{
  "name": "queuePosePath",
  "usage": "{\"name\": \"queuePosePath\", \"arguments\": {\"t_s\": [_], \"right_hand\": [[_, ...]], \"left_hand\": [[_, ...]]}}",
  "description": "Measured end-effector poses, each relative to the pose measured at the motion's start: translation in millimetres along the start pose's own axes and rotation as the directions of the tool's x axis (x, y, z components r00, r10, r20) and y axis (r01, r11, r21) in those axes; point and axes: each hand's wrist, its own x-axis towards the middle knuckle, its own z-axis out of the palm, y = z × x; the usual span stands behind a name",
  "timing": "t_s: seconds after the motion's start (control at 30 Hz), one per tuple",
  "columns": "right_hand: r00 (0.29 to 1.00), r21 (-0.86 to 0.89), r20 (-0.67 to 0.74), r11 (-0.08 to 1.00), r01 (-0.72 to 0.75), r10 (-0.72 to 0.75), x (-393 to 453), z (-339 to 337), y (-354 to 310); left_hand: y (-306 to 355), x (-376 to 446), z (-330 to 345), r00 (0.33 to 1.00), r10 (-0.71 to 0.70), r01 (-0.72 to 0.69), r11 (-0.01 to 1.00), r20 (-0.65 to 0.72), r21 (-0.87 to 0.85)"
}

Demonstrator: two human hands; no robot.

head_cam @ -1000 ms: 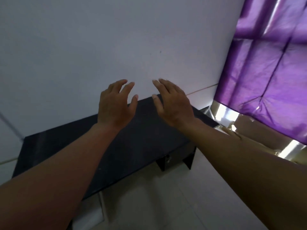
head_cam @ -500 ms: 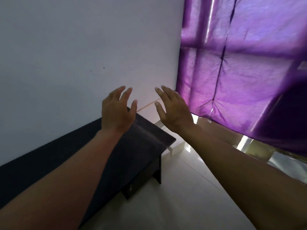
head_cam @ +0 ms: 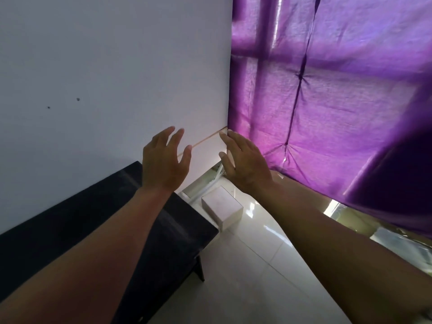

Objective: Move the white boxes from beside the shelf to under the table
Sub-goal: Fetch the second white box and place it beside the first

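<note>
Left hand (head_cam: pixel 164 163): fingers spread, held nothing.
Right hand (head_cam: pixel 245 164): fingers spread, held nothing.
White box (head_cam: pixel 222 206): 1 seen, near corner hidden behind black table (head_cam: pixel 93 230).

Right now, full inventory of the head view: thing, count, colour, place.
white box: 1, white, on the floor just past the end of the black furniture, below and between the hands
black furniture: 1, black low table or shelf, along the wall at lower left
curtain: 1, purple, hanging at right, window bars showing through
wall: 1, white, left and centre, two small dark marks
floor: pale glossy tiles, bottom centre
white pipes: count unclear, at the wall foot behind the box
left hand: 1, open, raised, holding nothing
right hand: 1, open, raised, holding nothing
</note>
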Motion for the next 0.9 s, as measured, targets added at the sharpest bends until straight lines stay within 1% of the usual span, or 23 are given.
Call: {"name": "queuePosePath", "arguments": {"t_s": [0.13, 0.2, 0.33, 0.37, 0.4, 0.43, 0.53, 0.73, 0.83, 0.9], "right_hand": [[0.999, 0.029, 0.040, 1.000, 0.000, -0.002, 28, 10, 73], [0.996, 0.054, 0.081, 0.998, 0.020, -0.025, 43, 11, 108], [0.991, 0.085, 0.111, 0.994, 0.062, -0.071, 74, 24, 169], [0.987, 0.107, 0.146, 0.993, 0.058, -0.074, 93, 34, 198], [0.984, 0.115, 0.162, 0.991, 0.063, -0.081, 103, 41, 213], [0.984, 0.110, 0.151, 0.991, 0.081, -0.097, 105, 45, 216], [0.985, 0.127, 0.153, 0.990, 0.064, -0.083, 121, 57, 229], [0.979, 0.177, 0.193, 0.984, 0.028, -0.062, 178, 113, 296], [0.979, 0.193, 0.200, 0.981, -0.011, -0.028, 198, 137, 328], [0.972, 0.193, 0.234, 0.980, -0.045, -0.002, 210, 156, 352]], "left_hand": [[28, 33, 61, 0.997, -0.077, 0.076, 0.997, 0.018, 0.029], [46, 49, 88, 0.991, -0.125, 0.124, 0.992, 0.042, 0.026], [72, 75, 137, 0.981, -0.186, 0.186, 0.982, 0.049, 0.015], [79, 91, 163, 0.973, -0.227, 0.226, 0.974, 0.048, 0.029], [82, 98, 176, 0.964, -0.263, 0.262, 0.965, 0.048, 0.028], [82, 99, 179, 0.962, -0.270, 0.269, 0.963, 0.049, 0.030], [79, 108, 196, 0.957, -0.286, 0.283, 0.957, 0.043, 0.066], [63, 169, 280, 0.941, -0.327, 0.320, 0.943, 0.084, 0.090], [59, 187, 319, 0.933, -0.342, 0.331, 0.938, 0.116, 0.106], [55, 198, 348, 0.922, -0.360, 0.347, 0.932, 0.145, 0.109]]}}
